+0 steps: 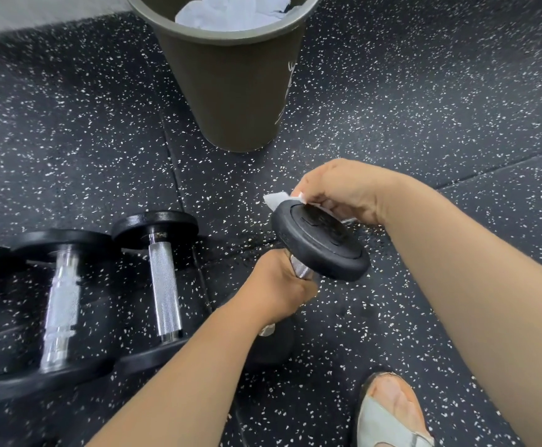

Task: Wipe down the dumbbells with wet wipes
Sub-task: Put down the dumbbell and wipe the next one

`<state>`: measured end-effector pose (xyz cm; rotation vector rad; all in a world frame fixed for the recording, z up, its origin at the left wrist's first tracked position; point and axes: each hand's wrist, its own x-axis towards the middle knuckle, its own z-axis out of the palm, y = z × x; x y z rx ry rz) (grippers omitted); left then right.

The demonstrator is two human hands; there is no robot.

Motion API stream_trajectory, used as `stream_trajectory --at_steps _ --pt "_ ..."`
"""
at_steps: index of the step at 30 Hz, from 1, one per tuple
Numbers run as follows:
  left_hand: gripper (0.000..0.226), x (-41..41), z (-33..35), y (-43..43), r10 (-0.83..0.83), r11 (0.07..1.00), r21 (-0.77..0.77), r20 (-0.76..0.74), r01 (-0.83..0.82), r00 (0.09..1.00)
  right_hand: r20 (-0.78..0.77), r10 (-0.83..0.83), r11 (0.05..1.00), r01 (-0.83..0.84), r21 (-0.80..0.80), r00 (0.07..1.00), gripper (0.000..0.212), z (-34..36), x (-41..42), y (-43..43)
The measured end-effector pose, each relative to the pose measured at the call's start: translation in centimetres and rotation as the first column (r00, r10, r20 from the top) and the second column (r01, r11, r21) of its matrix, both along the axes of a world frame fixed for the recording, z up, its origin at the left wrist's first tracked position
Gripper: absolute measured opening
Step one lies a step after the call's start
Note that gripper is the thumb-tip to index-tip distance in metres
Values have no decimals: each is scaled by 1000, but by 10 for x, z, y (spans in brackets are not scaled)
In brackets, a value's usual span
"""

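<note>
dumbbell [321, 240]: likely heavy, stiff; take by handle [300, 269].
left hand [279, 285]: clenched around handle.
right hand [337, 188]: pinches limp wet wipe [276, 199] on dumbbell's top.

- Soft, even light from above; the shadows are weak.
- Glare shines on the chrome handles [61, 301].
- The left edge is blurred; the floor [424, 108] seams bend.

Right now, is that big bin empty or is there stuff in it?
Not empty. Crumpled white wipes show through the open top of the bin, piled close to its rim.
</note>
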<state>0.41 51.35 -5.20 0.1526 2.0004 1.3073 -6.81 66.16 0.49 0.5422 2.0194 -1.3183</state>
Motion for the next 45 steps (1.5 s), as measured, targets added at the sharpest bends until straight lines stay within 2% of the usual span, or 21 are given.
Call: stream_trajectory --at_steps 6,11,14,17,19,21,23,26,28,31,37,41,45 --pt "49 0 0 0 -18 1000 19 9 17 1000 -222 110 994 -105 33 969 11 12 5 -15" --pt "49 4 -5 -2 -19 1000 15 10 19 1000 -308 238 971 -219 95 921 8 30 13 -23" --pt "47 4 -4 -4 -26 999 35 -7 27 1000 -347 415 908 -358 218 841 9 50 21 -34" --pt "36 0 1 -4 -33 998 59 -22 34 999 -346 605 788 -478 389 717 14 61 27 -50" --pt "45 -3 2 -3 -5 999 51 -16 6 1000 -342 592 793 -450 411 730 16 59 24 -52" --pt "50 -4 0 -3 0 1000 27 -10 0 1000 -322 505 845 -382 373 801 14 52 15 -46" --pt "50 -3 -3 -2 -25 999 21 -8 25 1000 -238 431 876 -341 342 870 8 42 3 -39" --pt "48 -2 -4 1 -22 1000 9 -8 23 1000 -100 479 834 -416 363 872 9 35 -5 -34" --pt "47 -2 -5 2 -19 1000 12 -1 19 1000 -114 437 858 -376 350 892 10 34 0 -32" --pt "48 -1 -4 1 -30 1000 7 25 30 999 -269 325 926 -248 286 907 8 37 15 -30" --pt "44 -2 3 -1 -66 998 -23 26 66 997 -526 425 903 -307 301 736 15 42 55 -19" --pt "14 -4 2 3 -54 998 -27 -46 53 998 -667 580 814 -377 442 468 18 39 86 -14" --pt "10 -7 2 1 -109 994 -37 -46 107 993 -705 655 752 -327 572 273 12 33 106 -5"
